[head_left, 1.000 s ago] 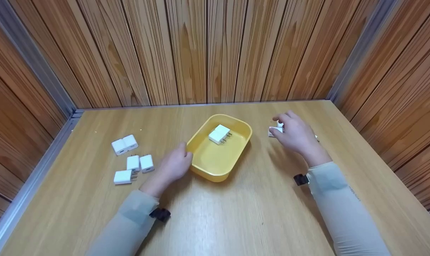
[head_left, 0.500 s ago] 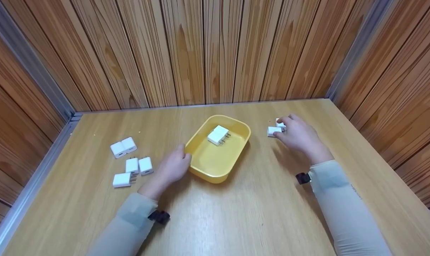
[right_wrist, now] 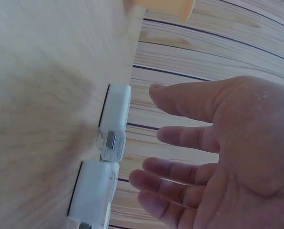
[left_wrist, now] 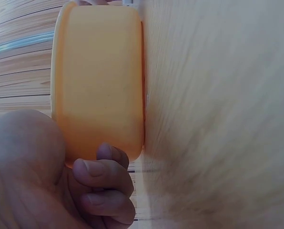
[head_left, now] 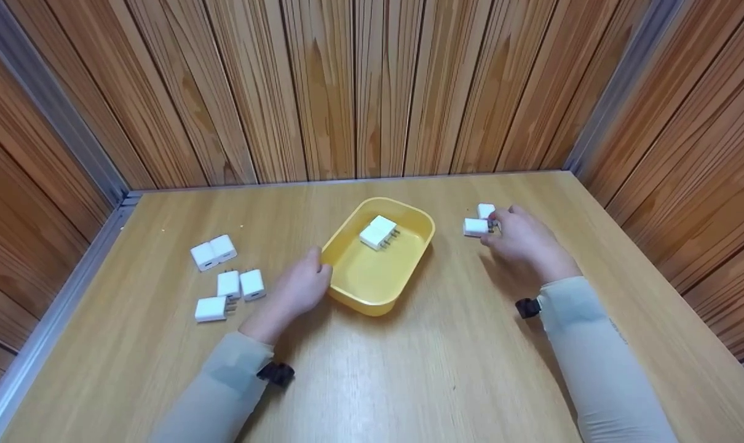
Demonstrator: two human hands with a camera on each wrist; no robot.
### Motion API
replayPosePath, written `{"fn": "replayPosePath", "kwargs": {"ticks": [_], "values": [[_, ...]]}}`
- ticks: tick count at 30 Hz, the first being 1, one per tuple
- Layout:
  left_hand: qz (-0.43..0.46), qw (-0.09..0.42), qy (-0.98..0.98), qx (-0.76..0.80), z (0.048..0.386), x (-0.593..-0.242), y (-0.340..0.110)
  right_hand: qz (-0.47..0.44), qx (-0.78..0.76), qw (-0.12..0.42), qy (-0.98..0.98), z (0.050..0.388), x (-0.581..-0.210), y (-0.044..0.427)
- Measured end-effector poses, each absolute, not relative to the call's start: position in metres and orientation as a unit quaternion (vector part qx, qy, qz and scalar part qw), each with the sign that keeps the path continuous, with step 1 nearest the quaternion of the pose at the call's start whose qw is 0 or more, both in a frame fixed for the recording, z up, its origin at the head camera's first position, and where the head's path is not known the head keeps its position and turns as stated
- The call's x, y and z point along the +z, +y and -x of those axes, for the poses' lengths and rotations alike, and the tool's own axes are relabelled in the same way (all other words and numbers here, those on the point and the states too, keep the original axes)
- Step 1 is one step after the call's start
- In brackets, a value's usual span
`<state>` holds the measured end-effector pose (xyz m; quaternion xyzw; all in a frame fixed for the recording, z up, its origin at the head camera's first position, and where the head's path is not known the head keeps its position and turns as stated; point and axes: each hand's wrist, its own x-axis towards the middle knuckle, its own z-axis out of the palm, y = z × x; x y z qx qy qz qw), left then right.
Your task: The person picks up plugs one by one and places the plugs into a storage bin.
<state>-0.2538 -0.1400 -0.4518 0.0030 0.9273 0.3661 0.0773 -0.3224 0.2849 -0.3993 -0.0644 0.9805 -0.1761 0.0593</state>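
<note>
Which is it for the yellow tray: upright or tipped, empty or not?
Upright, not empty: the yellow tray sits base-down on the table in the head view, white chargers lying inside.

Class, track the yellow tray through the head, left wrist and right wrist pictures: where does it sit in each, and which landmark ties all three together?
Head: the yellow tray is near the middle, just right of the left hand.
Left wrist: the yellow tray shows its outer side, left of centre in the upper part.
Right wrist: only a piece, cut off by the top edge, right of centre.
Shared landmark: the wood-panelled wall.
</note>
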Motion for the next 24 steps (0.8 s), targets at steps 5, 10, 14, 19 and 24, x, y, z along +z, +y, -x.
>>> {"fn": "replayPosePath", "kwargs": {"ticks": [5, 10, 14, 19, 24], "values": [[-0.007, 0.083, 0.927, 0.366, 0.255, -0.452, -0.14, 0.06, -0.185, 0.059, 0.979, 0.321, -0.4, 0.294], [-0.001, 0.086, 0.928, 0.364, 0.255, -0.452, -0.141, 0.06, -0.196, 0.06, 0.977, 0.323, -0.399, 0.303], [0.0, 0.081, 0.928, 0.363, 0.255, -0.451, -0.142, 0.056, -0.187, 0.08, 0.977, 0.324, -0.398, 0.309], [-0.006, 0.076, 0.931, 0.358, 0.255, -0.452, -0.141, 0.064, -0.17, 0.107, 0.978, 0.325, -0.401, 0.312], [0.002, 0.086, 0.929, 0.36, 0.254, -0.452, -0.138, 0.055, -0.182, 0.122, 0.974, 0.325, -0.404, 0.315]]}}
